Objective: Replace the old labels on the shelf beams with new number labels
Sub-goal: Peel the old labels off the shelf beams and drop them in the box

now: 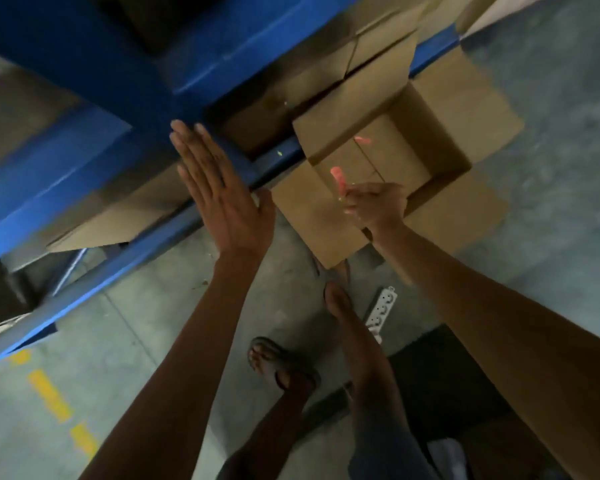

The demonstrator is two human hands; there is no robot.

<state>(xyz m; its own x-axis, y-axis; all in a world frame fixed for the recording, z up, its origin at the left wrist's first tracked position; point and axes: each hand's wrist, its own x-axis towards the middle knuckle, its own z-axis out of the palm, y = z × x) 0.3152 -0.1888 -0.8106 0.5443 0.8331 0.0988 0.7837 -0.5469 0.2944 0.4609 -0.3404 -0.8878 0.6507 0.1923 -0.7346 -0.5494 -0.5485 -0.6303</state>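
Blue beam (49,174) runs diagonally, lower left of the frame up toward the top centre. Left hand (219,192) is laid flat on it, fingers straight and together. Right of centre, the right hand (374,206) pinches one pink strip (338,178), pointing up, over one open cardboard box (312,216). A second pink scrap (362,140) inside is blurry, so two total.

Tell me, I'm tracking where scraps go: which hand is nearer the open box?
Right. The right hand, holding a pink strip, is over the near flap of the open box; the left hand lies flat against the blue rack, left of it.
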